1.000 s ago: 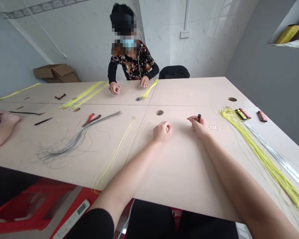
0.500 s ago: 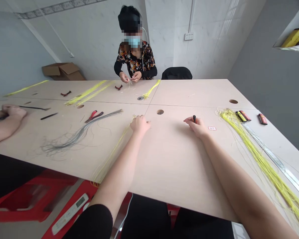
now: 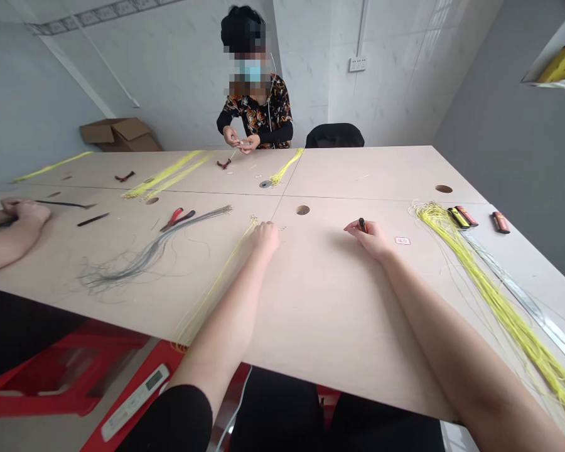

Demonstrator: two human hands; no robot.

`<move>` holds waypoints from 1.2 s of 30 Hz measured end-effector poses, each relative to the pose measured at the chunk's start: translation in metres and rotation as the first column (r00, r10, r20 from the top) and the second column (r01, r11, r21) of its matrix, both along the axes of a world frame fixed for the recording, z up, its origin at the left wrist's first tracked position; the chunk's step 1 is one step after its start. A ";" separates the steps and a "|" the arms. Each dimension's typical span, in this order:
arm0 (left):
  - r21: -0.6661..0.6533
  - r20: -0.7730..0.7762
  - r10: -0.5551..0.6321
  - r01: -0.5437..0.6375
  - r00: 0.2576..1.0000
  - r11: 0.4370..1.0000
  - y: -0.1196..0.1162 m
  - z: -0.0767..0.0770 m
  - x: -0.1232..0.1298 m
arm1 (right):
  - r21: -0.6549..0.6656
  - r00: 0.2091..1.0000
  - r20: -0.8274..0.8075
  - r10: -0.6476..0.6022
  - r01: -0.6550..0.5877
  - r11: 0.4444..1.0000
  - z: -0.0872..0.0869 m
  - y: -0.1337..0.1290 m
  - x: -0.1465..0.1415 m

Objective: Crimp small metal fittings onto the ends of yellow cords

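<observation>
In our right hand [image 3: 368,240], right of the round hole [image 3: 302,210] in the counter [image 3: 320,301], the fingers grip a small dark tool [image 3: 362,225]. Our left hand [image 3: 265,237] is left of that hole, beside thin yellow cords [image 3: 223,270]; we cannot tell whether its fingers are closed. A thick yellow bundle [image 3: 496,306] lies farther right of the hole.

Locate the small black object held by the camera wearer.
In the head view, the small black object sticks up from the right hand, right of centre, between the round hole on its left and the red-edged label on its right.
</observation>
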State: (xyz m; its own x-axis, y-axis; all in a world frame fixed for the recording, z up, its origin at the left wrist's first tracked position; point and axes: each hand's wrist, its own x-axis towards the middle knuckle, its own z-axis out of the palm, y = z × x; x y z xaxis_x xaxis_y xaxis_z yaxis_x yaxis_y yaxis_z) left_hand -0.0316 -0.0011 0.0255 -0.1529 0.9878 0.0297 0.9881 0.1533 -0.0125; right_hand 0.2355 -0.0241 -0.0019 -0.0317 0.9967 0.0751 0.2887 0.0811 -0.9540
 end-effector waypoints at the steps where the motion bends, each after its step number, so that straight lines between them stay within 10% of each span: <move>1: 0.034 0.008 -0.004 0.004 1.000 0.999 0.000 -0.001 0.001 | 0.004 1.000 0.004 0.001 -0.001 1.000 0.000 0.000 0.000; 7: 0.234 0.127 -0.082 0.051 0.988 0.971 0.002 -0.009 0.005 | 0.022 0.999 0.048 0.003 -0.004 1.000 -0.002 0.003 -0.001; 36: 0.366 0.247 -0.088 -0.009 0.965 0.930 -0.002 -0.003 0.009 | 0.029 0.986 0.164 0.036 -0.041 0.999 0.001 0.000 -0.004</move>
State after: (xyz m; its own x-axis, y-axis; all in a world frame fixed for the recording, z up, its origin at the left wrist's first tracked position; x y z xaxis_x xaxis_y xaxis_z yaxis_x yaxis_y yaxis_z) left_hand -0.0231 -0.0028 0.0226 -0.1638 0.9220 0.3508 0.9554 0.0597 0.2893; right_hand 0.2318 -0.0244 -0.0005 -0.0846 0.9916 0.0977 0.4364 0.1251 -0.8910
